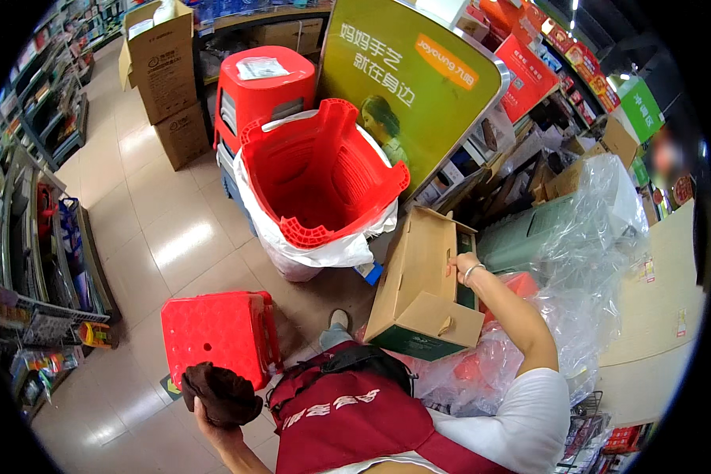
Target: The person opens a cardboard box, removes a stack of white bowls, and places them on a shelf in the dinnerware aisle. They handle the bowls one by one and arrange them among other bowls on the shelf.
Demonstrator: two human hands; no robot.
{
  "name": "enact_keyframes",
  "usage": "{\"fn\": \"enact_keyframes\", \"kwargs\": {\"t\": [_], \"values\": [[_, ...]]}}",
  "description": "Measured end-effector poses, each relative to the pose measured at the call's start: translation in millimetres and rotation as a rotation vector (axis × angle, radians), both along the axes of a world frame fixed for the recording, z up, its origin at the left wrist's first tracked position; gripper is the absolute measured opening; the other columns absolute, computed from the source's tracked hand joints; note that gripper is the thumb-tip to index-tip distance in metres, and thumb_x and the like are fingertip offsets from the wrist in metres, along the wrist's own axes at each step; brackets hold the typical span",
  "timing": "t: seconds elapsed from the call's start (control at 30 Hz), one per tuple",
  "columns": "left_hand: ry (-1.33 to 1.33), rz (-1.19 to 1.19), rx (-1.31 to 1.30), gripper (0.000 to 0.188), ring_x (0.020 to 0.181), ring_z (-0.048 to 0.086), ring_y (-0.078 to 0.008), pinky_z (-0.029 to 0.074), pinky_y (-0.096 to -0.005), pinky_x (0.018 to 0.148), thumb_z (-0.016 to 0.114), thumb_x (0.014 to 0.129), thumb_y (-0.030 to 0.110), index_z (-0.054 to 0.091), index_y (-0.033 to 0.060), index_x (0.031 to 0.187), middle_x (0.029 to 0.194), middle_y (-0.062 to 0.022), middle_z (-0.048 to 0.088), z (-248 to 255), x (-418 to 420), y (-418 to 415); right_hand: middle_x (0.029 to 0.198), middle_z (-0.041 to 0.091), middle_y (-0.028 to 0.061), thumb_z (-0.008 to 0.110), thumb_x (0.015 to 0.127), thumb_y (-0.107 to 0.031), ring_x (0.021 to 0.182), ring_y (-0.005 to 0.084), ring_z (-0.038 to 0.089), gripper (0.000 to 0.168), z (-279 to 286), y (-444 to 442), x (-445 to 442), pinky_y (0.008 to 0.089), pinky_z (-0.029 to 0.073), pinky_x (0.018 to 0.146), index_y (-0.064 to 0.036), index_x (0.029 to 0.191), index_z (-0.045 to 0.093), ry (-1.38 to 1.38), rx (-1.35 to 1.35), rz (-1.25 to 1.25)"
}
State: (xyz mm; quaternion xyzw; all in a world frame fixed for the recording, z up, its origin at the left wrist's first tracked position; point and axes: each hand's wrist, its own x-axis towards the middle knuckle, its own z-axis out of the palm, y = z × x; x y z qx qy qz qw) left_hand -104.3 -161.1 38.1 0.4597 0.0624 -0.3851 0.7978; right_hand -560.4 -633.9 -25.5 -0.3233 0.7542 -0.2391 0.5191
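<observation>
My left hand (218, 428) is closed around a bunched dark brown cloth (222, 392), just in front of a red plastic stool (213, 332) on the floor. Out to the right, my right hand (465, 265) grips the edge of a cardboard box (417, 263), with a bracelet on the wrist. The box is open at the top, its bare inside showing, and its lower side is dark green. Past the box's left side stands a white sack (331, 256) around upturned red plastic stools (325, 166).
Stacked stools (266, 77) stand behind the sack, beside a green advertising board (408, 77). Clear plastic wrapping (574, 284) heaps on the right, near a grey-green bin (524, 228). Tall cartons (166, 71) are at the back left, and shelves (47, 249) line the left side.
</observation>
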Motion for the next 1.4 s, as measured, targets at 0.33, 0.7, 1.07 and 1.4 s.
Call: {"fn": "enact_keyframes", "kwargs": {"t": [0.33,0.7,1.07,1.4], "values": [[-0.124,-0.037,0.191,0.052,0.109,0.058,-0.0294,0.045,-0.0438,0.097,0.052,0.088,0.040,0.051,0.0056,0.127,0.119,-0.0125,0.060,-8,-17,-58,0.071,0.061,0.0207,0.054,0.082,0.006,0.068,0.0289,0.062,0.011,-60,-35,52,0.0404,0.048,0.049,0.013,0.087,0.060,0.116,0.111,0.072],[-0.135,-0.224,0.267,0.051,0.106,0.059,-0.0279,0.046,-0.0427,0.094,0.052,0.088,0.038,0.051,0.0063,0.127,0.116,-0.0114,0.061,-20,-34,-159,0.099,0.064,0.0139,0.047,0.095,-0.023,0.087,0.0240,0.064,0.031,-250,-21,35,0.0398,0.048,0.071,0.004,0.102,0.063,0.040,0.392,-0.298],[-0.165,-0.427,0.438,0.049,0.102,0.059,-0.0265,0.047,-0.0416,0.091,0.052,0.089,0.037,0.051,0.0069,0.128,0.113,-0.0103,0.061,-60,-71,-290,0.121,0.062,0.0120,0.050,0.094,-0.020,0.103,0.0256,0.062,0.029,-453,-60,-16,0.0379,0.052,0.081,-0.003,0.115,0.062,0.464,0.506,0.193],[-0.052,-0.669,0.532,0.048,0.099,0.059,-0.0251,0.048,-0.0406,0.088,0.052,0.089,0.036,0.052,0.0074,0.128,0.111,-0.0093,0.061,-130,-139,-406,0.125,0.058,0.0123,0.052,0.093,-0.022,0.107,0.0271,0.060,0.032,-457,-156,-58,0.0399,0.051,0.083,-0.004,0.119,0.059,0.229,0.357,-0.152]]}}
